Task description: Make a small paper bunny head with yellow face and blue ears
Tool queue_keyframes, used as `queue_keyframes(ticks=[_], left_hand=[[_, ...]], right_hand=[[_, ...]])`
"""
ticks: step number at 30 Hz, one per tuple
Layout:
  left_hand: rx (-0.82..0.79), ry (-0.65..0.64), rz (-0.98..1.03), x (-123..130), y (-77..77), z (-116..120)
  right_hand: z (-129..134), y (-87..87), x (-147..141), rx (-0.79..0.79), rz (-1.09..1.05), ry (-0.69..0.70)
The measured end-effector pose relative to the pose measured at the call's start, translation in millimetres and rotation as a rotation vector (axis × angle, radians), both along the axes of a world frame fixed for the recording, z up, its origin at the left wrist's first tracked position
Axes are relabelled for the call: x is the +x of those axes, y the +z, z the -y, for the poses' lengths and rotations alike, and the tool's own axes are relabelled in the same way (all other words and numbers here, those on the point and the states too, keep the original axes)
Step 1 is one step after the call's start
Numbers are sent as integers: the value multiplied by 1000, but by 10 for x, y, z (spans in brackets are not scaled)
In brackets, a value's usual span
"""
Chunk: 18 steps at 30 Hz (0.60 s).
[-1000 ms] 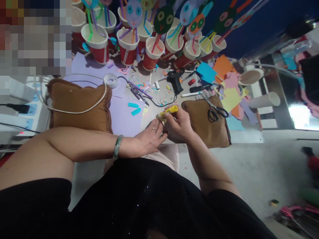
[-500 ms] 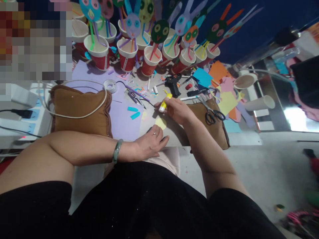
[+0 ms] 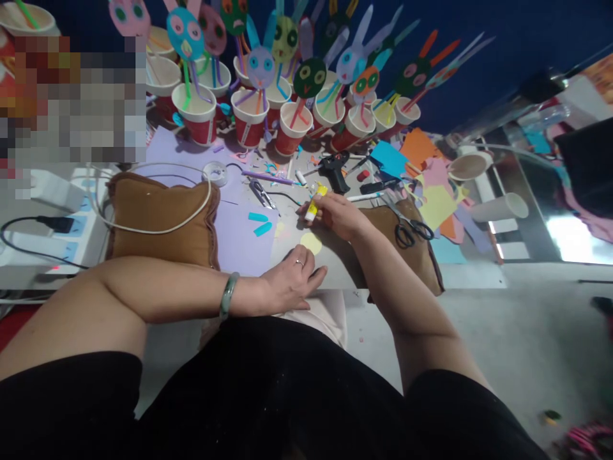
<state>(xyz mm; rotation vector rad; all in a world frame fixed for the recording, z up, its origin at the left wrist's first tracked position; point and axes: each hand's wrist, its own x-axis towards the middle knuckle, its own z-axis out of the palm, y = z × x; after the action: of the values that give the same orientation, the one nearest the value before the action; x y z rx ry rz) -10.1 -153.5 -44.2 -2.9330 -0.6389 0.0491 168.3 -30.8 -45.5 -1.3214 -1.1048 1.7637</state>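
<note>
My right hand [image 3: 338, 214] is closed around a small yellow-and-white glue stick [image 3: 313, 209], held tilted above the table with its white end toward me. Just below it, a pale yellow paper circle [image 3: 311, 243] lies flat on the tabletop. My left hand [image 3: 290, 278] rests at the table's front edge with loosely bent fingers and the thumb apart; its fingertips are at the circle's near rim. Two turquoise paper strips [image 3: 262, 229] lie to the left on a sheet of purple paper [image 3: 234, 246].
Red paper cups [image 3: 293, 134] with paper animal faces on straws line the back. A black glue gun [image 3: 335, 171], scissors [image 3: 406, 230], thread snips [image 3: 262, 193] and tape [image 3: 214, 173] lie around. Brown cushions [image 3: 160, 214] flank my hands; coloured paper scraps [image 3: 438, 198] lie right.
My view has shifted slightly, so the scene sits a little lower. The glue stick has turned a little in my right hand. My left hand stays at the circle.
</note>
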Motion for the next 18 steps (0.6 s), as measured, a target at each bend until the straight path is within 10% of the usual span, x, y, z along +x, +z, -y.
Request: queue_keyframes(ticks=[8,18], left_hand=[[-72,56,-33,-6,32,-78],[-238,105,-74,-12,132,-166]], right_hand=[[-86,20,79,105,-35,-145],[488,72,121,496,369,-260]])
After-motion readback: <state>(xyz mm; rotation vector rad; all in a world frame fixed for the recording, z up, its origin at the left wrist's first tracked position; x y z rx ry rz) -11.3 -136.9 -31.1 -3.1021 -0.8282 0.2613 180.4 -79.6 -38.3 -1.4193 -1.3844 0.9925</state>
